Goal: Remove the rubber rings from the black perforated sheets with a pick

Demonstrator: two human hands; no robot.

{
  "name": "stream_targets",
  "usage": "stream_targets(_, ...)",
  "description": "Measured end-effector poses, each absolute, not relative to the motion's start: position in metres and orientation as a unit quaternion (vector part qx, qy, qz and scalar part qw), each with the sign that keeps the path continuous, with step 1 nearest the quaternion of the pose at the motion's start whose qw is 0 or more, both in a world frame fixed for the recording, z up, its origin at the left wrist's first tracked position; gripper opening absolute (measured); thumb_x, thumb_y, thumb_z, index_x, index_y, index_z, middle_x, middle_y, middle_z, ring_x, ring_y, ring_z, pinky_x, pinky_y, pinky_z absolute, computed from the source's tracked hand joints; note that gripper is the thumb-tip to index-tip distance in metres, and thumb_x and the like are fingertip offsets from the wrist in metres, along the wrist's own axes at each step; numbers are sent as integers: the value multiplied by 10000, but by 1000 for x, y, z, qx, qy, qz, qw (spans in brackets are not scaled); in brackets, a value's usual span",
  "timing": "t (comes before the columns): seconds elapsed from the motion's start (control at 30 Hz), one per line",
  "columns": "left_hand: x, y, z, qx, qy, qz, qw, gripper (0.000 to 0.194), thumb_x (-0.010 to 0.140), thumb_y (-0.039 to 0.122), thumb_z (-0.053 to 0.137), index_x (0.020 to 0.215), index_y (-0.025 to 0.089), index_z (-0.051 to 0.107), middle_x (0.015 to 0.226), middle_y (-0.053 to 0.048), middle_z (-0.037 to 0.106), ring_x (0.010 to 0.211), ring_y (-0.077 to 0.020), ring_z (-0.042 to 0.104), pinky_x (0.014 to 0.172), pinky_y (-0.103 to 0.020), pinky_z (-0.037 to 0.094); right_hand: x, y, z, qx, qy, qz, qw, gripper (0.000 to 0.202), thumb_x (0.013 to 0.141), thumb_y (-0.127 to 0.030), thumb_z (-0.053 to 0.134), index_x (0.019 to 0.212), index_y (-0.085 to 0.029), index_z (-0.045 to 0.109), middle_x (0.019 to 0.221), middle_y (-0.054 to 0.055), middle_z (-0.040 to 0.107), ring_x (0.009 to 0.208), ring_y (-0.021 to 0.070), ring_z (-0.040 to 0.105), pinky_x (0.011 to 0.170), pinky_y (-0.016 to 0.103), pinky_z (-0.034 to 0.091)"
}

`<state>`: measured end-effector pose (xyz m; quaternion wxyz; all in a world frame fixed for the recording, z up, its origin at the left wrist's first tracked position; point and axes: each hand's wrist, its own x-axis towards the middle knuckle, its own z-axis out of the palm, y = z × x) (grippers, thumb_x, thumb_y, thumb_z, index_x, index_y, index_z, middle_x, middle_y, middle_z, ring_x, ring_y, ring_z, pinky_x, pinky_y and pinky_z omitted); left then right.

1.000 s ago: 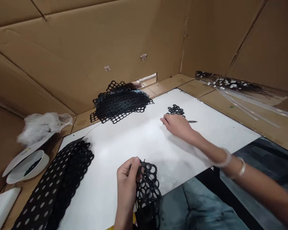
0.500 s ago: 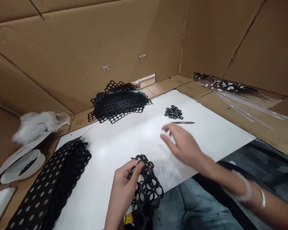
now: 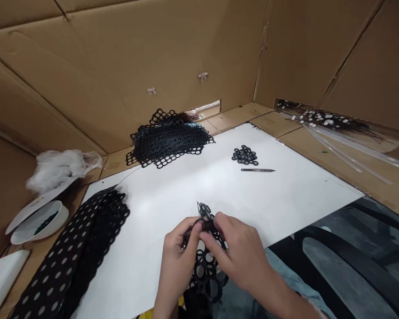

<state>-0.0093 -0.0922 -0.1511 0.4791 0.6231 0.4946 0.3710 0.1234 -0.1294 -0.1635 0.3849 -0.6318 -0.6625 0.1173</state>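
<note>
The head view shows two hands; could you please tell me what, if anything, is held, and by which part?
The left hand pinches the black ring mesh near its far end; the right hand touches it there too, its grip unclear.

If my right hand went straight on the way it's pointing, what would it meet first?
Most likely the black ring mesh, right at the fingertips of your right hand, then your left hand, which grips it; exact depth is unclear.

I see netting (image 3: 206, 275) between left hand (image 3: 177, 254) and right hand (image 3: 244, 246) by the near edge of the bench (image 3: 162, 190); rings (image 3: 245, 155) lie right, behind a tool (image 3: 258, 170), cloth (image 3: 58, 270) left, mesh pile (image 3: 169, 141) at back.
</note>
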Motion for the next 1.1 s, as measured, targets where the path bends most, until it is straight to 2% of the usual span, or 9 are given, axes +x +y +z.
stream_targets(0.1,-8,-91,-151,626,494,372,475,157,853,263,587,904,224,731,849,-13,719,800,-171,626,728,-228,476,126,-126,-163,-617,-661,136,405,338,970,-311,326,675,-205,451,583,9,515,512,137,444,486,260,254)
stream_targets(0.17,-10,-91,-151,610,497,377,490,132,835,238,596,847,217,725,800,-8,713,769,-166,629,709,-223,478,129,-125,-164,-592,-632,236,441,367,966,-343,346,638,-206,436,557,-3,497,498,126,432,479,253,280)
stream_targets(0.27,-14,-90,-150,584,496,400,503,137,812,192,589,722,203,692,693,1,687,677,-148,606,665,-214,469,141,-122,-164,-519,-495,419,557,409,968,-415,345,633,-204,448,540,-16,523,502,115,500,495,230,391)
stream_targets(0.4,-20,-87,-148,536,525,443,490,116,817,198,583,722,204,650,660,27,661,481,-93,441,587,-204,436,160,-117,-163,-477,-340,424,691,357,944,-443,426,700,-196,513,732,24,662,617,118,611,572,233,492)
stream_targets(0.5,-20,-88,-146,507,521,438,529,76,839,235,567,793,212,623,730,21,668,493,-98,429,499,-195,385,159,-113,-165,-458,-359,477,659,266,909,-440,499,823,-195,557,816,41,682,579,112,603,546,240,487)
stream_targets(0.6,-16,-89,-145,536,493,404,554,107,860,191,517,800,214,602,766,14,656,648,-123,523,596,-201,414,148,-110,-168,-454,-392,528,601,238,902,-428,485,922,-203,558,699,-17,580,521,96,518,512,232,433)
stream_targets(0.73,-14,-92,-145,582,462,370,557,168,872,132,463,788,217,582,765,20,607,700,-130,514,655,-218,417,135,-112,-164,-510,-490,471,526,277,953,-415,338,838,-211,486,696,-21,474,636,119,468,592,245,398)
stream_targets(0.9,-12,-96,-146,594,420,372,576,189,859,91,467,831,231,590,804,28,587,762,-132,519,741,-223,429,125,-113,-162,-542,-632,352,427,315,854,-488,505,794,-221,351,650,-35,446,553,118,410,503,238,283)
stream_targets(1.1,-11,-97,-142,604,419,343,584,181,879,131,463,841,231,609,775,32,593,730,-129,507,681,-218,420,130,-111,-167,-530,-662,328,415,398,943,-480,375,660,-210,299,534,-59,350,477,88,344,492,231,223)
